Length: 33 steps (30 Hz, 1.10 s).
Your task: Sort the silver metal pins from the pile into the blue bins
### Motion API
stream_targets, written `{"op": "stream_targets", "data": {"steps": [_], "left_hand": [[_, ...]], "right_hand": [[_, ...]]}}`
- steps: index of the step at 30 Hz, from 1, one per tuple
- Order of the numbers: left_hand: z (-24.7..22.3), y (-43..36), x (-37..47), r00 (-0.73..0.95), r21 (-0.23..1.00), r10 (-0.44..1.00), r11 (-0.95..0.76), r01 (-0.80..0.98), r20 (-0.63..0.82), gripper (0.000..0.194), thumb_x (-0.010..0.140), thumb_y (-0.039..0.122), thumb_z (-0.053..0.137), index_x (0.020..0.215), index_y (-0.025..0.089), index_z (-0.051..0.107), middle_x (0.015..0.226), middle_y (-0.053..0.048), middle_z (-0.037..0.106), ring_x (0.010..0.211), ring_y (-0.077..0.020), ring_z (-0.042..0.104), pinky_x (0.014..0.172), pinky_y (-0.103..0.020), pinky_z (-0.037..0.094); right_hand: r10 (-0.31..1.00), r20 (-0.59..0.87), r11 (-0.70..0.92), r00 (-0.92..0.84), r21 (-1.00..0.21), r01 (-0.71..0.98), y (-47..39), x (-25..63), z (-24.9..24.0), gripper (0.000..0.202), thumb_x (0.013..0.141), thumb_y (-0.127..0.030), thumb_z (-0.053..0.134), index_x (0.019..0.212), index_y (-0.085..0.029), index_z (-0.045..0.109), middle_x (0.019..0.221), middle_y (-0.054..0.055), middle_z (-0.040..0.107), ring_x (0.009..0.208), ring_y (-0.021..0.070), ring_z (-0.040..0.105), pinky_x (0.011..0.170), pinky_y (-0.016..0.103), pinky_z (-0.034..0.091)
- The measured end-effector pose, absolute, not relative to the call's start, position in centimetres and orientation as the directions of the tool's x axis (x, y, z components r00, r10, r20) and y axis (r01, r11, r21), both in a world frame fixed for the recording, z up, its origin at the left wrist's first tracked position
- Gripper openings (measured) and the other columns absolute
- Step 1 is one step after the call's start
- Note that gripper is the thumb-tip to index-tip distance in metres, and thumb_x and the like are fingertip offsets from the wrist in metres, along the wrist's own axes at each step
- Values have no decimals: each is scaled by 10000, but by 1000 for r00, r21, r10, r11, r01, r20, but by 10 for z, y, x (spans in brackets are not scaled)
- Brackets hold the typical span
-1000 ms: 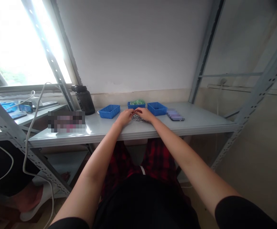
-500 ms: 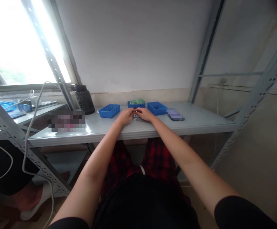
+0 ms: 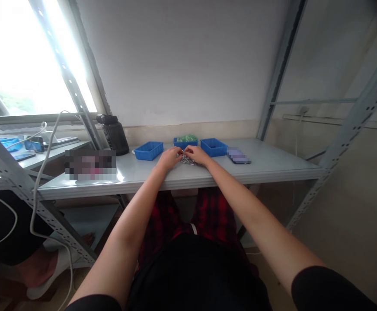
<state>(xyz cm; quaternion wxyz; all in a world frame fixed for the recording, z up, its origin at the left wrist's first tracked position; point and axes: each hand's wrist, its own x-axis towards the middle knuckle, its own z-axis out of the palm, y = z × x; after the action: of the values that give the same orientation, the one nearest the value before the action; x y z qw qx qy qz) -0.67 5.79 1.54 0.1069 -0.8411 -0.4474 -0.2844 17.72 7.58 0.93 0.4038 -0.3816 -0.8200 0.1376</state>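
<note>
A small pile of shiny metal pieces (image 3: 187,160) lies on the grey tabletop (image 3: 250,171), too small to name exactly. My left hand (image 3: 170,157) is at the pile's left side, its fingers bent together in a pinch. From the right, my right hand (image 3: 196,154) reaches over the pile with thumb and fingertips also closed. The fingertips of both hands nearly meet above the pieces. Whatever is between them is too small to make out. Behind the hands stands a blue bin holding green items (image 3: 187,138).
Blue bins stand left (image 3: 148,150) and right (image 3: 213,147) of the hands. A phone (image 3: 238,156) lies at the right, a dark bottle (image 3: 114,134) stands back left. A metal post (image 3: 284,65) rises at the right, and a white cable (image 3: 39,181) hangs at the left.
My left hand has shifted slightly left, so the fingertips of the two hands are a little farther apart. More of the metal pile shows between them.
</note>
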Motion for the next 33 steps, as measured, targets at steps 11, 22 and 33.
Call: {"op": "stream_targets", "data": {"steps": [11,22,33], "left_hand": [[14,61,-9,437,76,702,-570,818,562,190,846,297,513,935,195,647,961,-82,686,872,-227,617,681,-278,432],[15,60,-9,420,88,717,-554,828,556,186,844,292,519,936,196,649,959,-89,692,887,-237,622,686,-281,437],[14,61,-8,416,84,717,-548,832,559,205,863,305,498,948,194,648,957,-91,695,879,-232,625,691,-277,437]], "right_hand": [[698,538,713,-474,-582,391,66,176,13,266,851,-379,511,873,-174,680,766,20,680,711,143,591,678,255,411],[707,524,702,-475,-604,378,66,175,13,203,814,-300,539,917,-182,669,793,15,676,719,144,594,686,258,426],[711,518,695,-476,-621,362,62,174,15,240,820,-303,534,960,-174,679,793,21,674,721,143,590,693,255,424]]}}
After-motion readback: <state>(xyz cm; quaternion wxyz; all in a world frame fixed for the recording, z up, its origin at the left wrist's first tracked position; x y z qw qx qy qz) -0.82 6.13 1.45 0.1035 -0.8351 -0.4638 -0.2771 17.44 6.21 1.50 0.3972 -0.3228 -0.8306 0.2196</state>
